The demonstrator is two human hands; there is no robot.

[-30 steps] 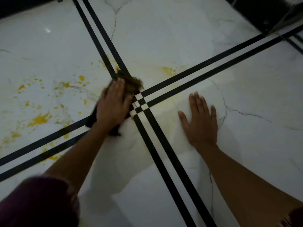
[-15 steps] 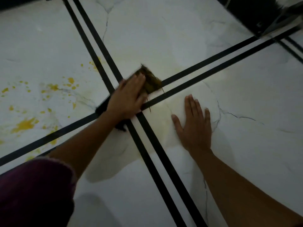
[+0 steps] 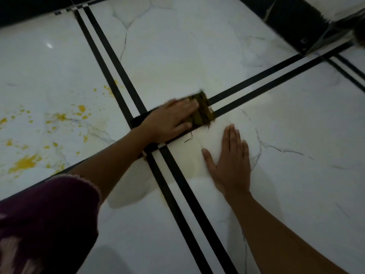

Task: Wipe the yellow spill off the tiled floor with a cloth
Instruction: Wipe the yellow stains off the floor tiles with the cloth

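My left hand [image 3: 169, 119] presses flat on a dark, yellow-stained cloth [image 3: 203, 111] at the crossing of the black tile stripes. The cloth's frayed edge sticks out past my fingertips to the right. My right hand [image 3: 231, 159] lies flat and spread on the white marble tile, just below and right of the cloth, holding nothing. Yellow spill [image 3: 25, 163] is splattered over the left tile, with smaller drops [image 3: 82, 109] nearer the stripes. A faint yellowish smear [image 3: 195, 155] shows beside my right thumb.
White marble tiles [image 3: 296, 175] with double black stripes [image 3: 177, 204] fill the view. A black wall base [image 3: 292, 22] runs along the top right. My dark maroon sleeve [image 3: 45, 220] fills the lower left corner.
My left hand has slid the cloth to the right, across the stripe crossing. The yellow spots above the crossing are gone. My right hand has stayed planted.
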